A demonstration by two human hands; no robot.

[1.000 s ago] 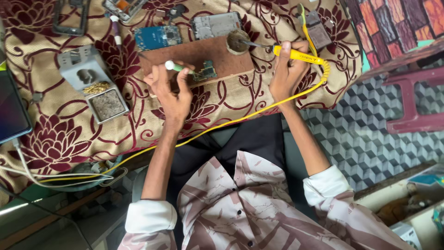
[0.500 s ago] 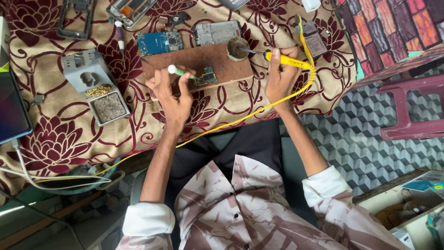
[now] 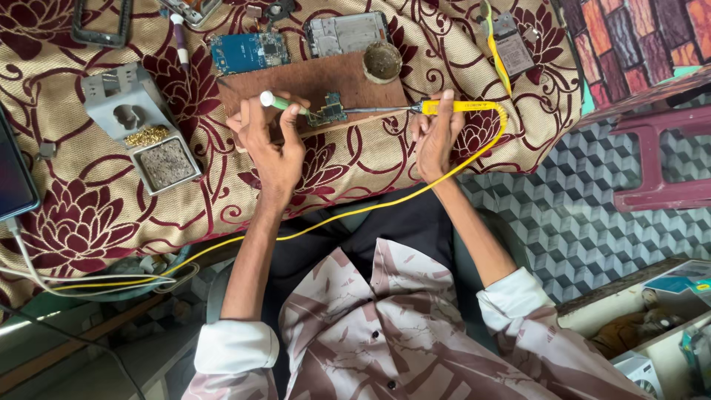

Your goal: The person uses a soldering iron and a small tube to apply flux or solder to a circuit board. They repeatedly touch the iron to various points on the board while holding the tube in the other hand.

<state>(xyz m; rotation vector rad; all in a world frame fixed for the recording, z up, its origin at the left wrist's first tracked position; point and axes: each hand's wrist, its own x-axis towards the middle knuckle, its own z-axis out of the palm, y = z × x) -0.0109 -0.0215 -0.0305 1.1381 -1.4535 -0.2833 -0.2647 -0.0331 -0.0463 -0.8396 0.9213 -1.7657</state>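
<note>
On the brown board (image 3: 296, 78), at bench centre, lies one small circuit board (image 3: 331, 112). Left hand (image 3: 270, 141): fingers closed around a green-handled tool (image 3: 281, 104) whose tip meets the small board's left edge. Right hand (image 3: 435, 133): fingers clamped on the yellow soldering iron (image 3: 444, 107); its dark tip runs left to the small board's right edge. One yellow cord (image 3: 355, 211) leaves the iron, loops round the right hand and crosses the lap to the lower left.

Packages and labels: bottom right, an open drawer (image 3: 652, 318) holds a flat teal carton (image 3: 678, 284); contents otherwise too cluttered to tell. A dark tablet (image 3: 15, 170) sits at the left edge, with a white cable running down from it.

Change since half a second back: the iron was lifted, well right of the small board, near the round tin; now it lies level with its tip at the board. Left hand and green tool unchanged in place. View has drifted slightly; the bench items hold their positions.

Count on the patterned cloth (image 3: 89, 222): one blue board (image 3: 248, 50), one grey phone frame (image 3: 346, 33), one round tin (image 3: 382, 61), one metal iron stand (image 3: 141, 126) with brass wool and a sponge, one phone part (image 3: 511, 41) at upper right. One maroon stool (image 3: 659, 163) stands on the tiled floor.
</note>
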